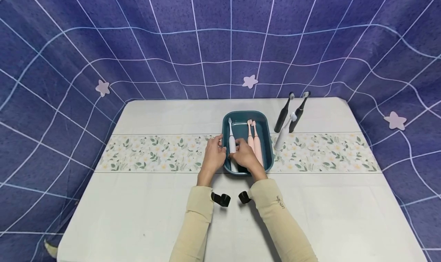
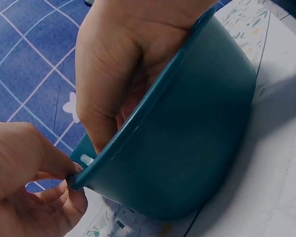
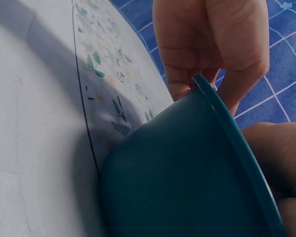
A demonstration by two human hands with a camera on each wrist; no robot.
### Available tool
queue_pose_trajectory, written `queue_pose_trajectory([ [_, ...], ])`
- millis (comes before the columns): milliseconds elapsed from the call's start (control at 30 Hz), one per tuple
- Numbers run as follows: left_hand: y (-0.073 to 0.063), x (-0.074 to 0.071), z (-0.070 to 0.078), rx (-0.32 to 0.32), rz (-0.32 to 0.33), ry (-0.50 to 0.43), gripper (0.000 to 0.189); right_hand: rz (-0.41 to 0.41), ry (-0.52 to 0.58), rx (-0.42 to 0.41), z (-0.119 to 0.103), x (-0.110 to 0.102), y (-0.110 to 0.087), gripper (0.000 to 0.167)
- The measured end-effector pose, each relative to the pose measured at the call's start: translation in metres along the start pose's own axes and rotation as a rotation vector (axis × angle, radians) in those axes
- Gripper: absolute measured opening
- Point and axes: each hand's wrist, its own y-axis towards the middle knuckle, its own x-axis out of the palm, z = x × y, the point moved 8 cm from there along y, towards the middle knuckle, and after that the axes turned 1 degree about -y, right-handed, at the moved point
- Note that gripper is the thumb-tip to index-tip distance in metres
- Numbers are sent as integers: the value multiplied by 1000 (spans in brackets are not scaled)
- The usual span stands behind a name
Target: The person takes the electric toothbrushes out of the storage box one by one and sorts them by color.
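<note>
A dark teal plastic basin (image 1: 248, 113) stands on the table with toothbrushes inside. My left hand (image 1: 213, 154) pinches its left rim between thumb and fingers, as the left wrist view also shows. Reaching over the front rim, my right hand (image 1: 245, 154) grips the handle of a white electric toothbrush (image 1: 232, 144) that lies along the basin's left side, head toward the back. To the right of it lie two pink electric toothbrushes (image 1: 257, 146), side by side and partly behind my right hand. In both wrist views the basin wall (image 2: 182, 128) hides the right fingertips.
Right of the basin, two black electric toothbrushes (image 1: 282, 116) and a white one (image 1: 283, 137) stand upright on the table. A floral strip (image 1: 151, 154) crosses the white tabletop (image 1: 131, 216). Behind hangs a blue grid-patterned curtain (image 1: 213, 47) with pale stars.
</note>
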Motion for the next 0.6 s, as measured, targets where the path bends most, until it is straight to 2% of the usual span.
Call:
queue_pose_trajectory([
  [233,0,0,0,9,9,-16,46,23,25,-10,0,-5,-3,60],
  [600,0,0,0,-4,11,-17,46,83,123,-45,-8,-23,-12,64],
])
